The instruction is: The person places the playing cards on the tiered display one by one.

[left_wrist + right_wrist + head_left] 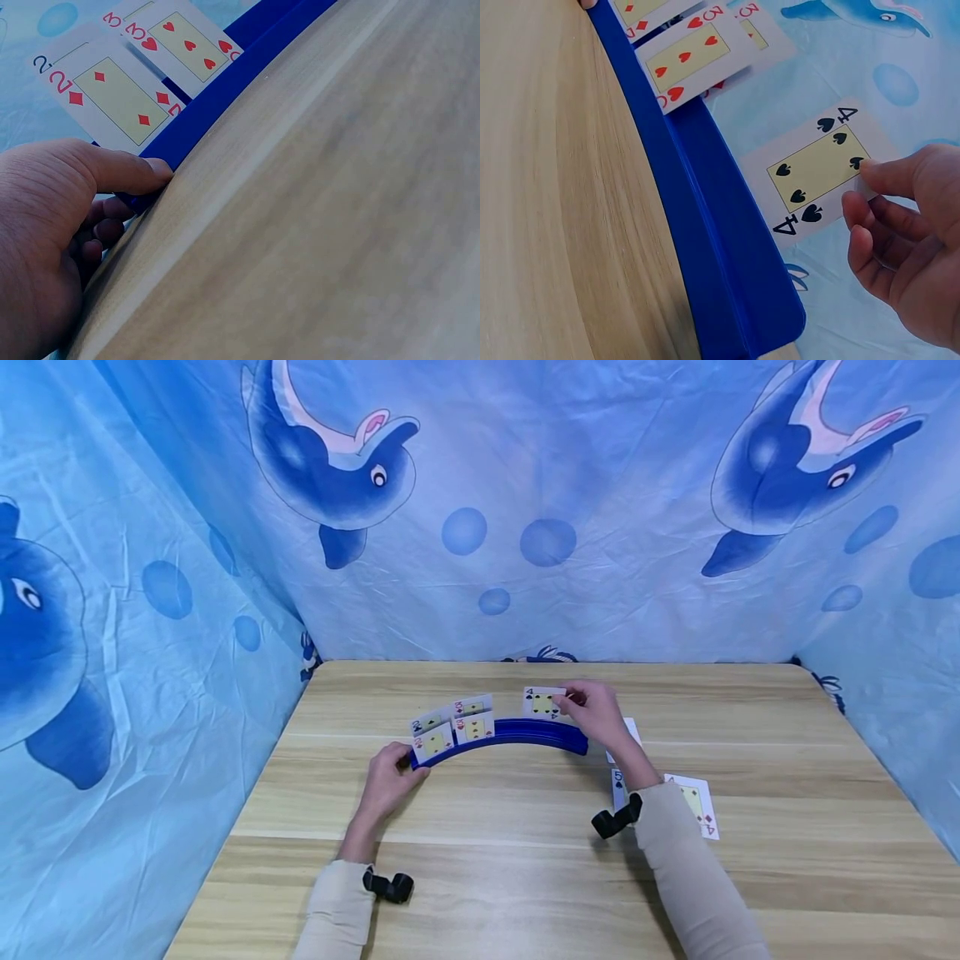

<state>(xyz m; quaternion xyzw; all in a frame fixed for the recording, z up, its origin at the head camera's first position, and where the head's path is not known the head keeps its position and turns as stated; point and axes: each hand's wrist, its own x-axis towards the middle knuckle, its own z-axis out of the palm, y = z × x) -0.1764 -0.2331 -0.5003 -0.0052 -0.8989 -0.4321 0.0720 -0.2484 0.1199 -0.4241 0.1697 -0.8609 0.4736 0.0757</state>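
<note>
A curved blue card holder (536, 732) stands on the wooden table. My left hand (387, 783) grips its left end, thumb (150, 176) on the front edge and fingers curled behind. Between thumb and fingers my right hand (597, 714) pinches the four of spades (817, 176), held just behind and above the holder's right half. Several cards stand in the left half in two rows: the two of diamonds (112, 97) and three of hearts (191, 45) in front, a black two (427, 723) and a red three (474, 704) behind them.
Right of the holder, partly under my right forearm, lie a five of spades (618, 787), a four of diamonds (693, 802) and another card (632, 728) mostly hidden by the wrist. A blue dolphin-print cloth (510, 460) hangs behind the table and along its sides.
</note>
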